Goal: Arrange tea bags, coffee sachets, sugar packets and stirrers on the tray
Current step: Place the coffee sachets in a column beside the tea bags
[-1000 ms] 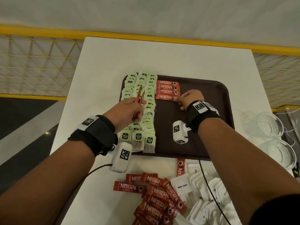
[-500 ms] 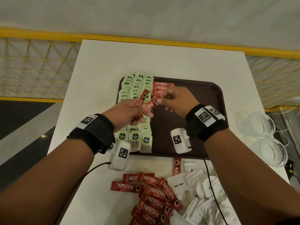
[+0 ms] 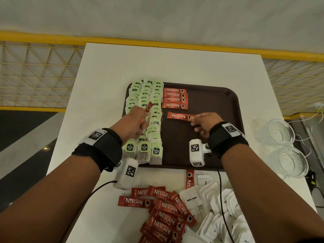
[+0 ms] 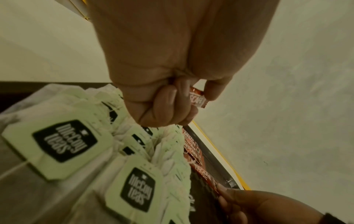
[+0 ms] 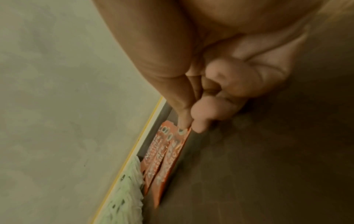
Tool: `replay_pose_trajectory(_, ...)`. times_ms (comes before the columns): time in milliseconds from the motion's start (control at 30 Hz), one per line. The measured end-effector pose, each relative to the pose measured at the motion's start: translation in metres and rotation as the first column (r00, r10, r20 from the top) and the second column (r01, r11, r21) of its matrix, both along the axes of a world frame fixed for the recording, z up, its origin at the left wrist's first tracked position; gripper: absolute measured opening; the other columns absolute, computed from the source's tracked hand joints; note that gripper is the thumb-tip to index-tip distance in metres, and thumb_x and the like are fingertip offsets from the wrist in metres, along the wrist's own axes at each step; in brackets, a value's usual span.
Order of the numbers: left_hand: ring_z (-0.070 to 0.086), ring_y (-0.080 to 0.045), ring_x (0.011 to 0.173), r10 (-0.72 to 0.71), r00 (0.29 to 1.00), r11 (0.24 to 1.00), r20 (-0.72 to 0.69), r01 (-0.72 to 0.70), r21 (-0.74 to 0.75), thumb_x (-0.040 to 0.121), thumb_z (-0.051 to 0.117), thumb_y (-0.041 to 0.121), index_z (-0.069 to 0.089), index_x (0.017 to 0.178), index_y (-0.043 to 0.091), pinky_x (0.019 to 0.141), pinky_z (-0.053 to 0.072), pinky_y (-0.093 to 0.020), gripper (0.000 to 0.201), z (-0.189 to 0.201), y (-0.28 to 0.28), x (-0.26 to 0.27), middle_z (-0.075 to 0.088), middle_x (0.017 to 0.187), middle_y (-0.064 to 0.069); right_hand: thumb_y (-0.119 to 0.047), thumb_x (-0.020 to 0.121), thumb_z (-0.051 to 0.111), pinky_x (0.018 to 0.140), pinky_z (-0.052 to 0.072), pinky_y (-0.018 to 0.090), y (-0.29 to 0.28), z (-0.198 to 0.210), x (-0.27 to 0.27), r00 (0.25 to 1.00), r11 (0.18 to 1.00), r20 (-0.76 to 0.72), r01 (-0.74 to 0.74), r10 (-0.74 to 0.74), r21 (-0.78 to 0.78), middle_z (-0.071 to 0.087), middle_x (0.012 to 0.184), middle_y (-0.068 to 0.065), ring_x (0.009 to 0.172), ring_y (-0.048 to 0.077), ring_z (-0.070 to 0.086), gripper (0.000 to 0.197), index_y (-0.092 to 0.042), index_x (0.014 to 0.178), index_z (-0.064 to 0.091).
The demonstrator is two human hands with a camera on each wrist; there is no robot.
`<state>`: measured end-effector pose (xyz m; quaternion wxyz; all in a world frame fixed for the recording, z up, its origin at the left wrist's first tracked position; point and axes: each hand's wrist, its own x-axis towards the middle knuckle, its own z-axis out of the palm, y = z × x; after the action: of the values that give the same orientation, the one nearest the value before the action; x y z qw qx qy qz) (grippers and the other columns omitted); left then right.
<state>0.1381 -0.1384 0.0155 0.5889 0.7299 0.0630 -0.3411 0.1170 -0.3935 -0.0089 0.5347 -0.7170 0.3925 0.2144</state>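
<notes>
Coffee sachets [image 3: 175, 98] sit four deep in a short column at the far middle of your brown tray [image 3: 233, 102], just right of three long rows of green-tagged tea bags [image 3: 150, 120] that fill the tray's left side.

Your right hand [image 3: 206, 123] pinches the right end of a fifth sachet [image 3: 179, 116] between thumb and forefinger, fingers [image 5: 199, 121] narrow around its edge. That sachet lies level on the tray just below the column, apart from the lowest one. The right wrist view shows it alongside the stacked ones, the tea bags beyond.

Your left hand [image 3: 135, 122] hangs over the tea bag rows, fingers [image 4: 168, 104] curled round another red sachet [image 3: 148, 108], whose upper end sticks out above the knuckles. This hand covers part of the left and middle tea rows.

On the white desk [image 3: 175, 67], close to you:
- a loose heap of red sachets [image 3: 164, 213], overlapping at mixed angles
- one sachet [image 3: 189, 178] standing lengthwise at the tray's near edge
- a pile of white sugar packets [image 3: 219, 211] to the right of the heap, with a black cable [image 3: 221, 199] trailing across them

Two clear glass bowls [image 3: 284, 146] stand on the desk right of the tray. A yellow mesh railing [image 3: 35, 72] runs behind the desk.
</notes>
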Motion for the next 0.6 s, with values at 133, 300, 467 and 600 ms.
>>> replay_pose_trajectory(133,0.028,-0.012,0.05,0.023,0.999,1.0,0.034,-0.022,-0.016,0.099,0.036,0.026,0.035,0.098,0.018,0.05,0.024,-0.027,0.009,0.001,0.002,-0.004,0.051,0.075,-0.006,-0.023,0.093,0.063,0.053,0.041,0.024,0.009,0.002,0.02,0.996,0.986,-0.035,-0.092,0.088,-0.138,0.064,0.083,0.001,0.058,0.011,0.051,0.011,-0.012,0.094,0.062)
replay_pose_trajectory(300,0.051,-0.014,0.054,-0.025,0.984,0.998,0.176,0.014,0.063,0.103,0.041,0.022,0.043,0.095,0.017,0.054,0.044,-0.028,0.009,-0.005,0.007,-0.001,0.063,0.089,-0.006,-0.023,0.091,0.066,0.068,0.053,0.027,0.017,-0.003,0.037,0.979,0.948,-0.031,-0.201,0.2,-0.245,0.062,0.075,0.0,0.061,0.01,0.056,0.01,-0.015,0.087,0.061)
replay_pose_trajectory(467,0.063,-0.013,0.063,-0.047,0.978,0.997,0.203,0.033,0.073,0.102,0.048,0.021,0.05,0.1,0.01,0.06,0.054,-0.027,0.011,-0.008,0.011,0.002,0.065,0.088,-0.003,-0.026,0.087,0.07,0.062,0.053,0.027,0.013,-0.008,0.04,0.984,0.947,-0.003,-0.175,0.181,-0.268,0.061,0.074,0.002,0.061,0.013,0.057,0.019,-0.014,0.079,0.057)
replay_pose_trajectory(600,0.064,-0.01,0.061,-0.069,0.969,0.995,0.237,0.049,0.09,0.099,0.054,0.018,0.057,0.105,0.005,0.056,0.053,-0.021,0.015,-0.01,0.011,0.002,0.069,0.087,-0.005,-0.042,0.087,0.066,0.078,0.055,0.036,0.014,-0.003,0.031,0.958,0.865,0.05,-0.231,0.282,-0.446,0.067,0.092,0.003,0.081,0.018,0.064,0.029,-0.014,0.088,0.061)
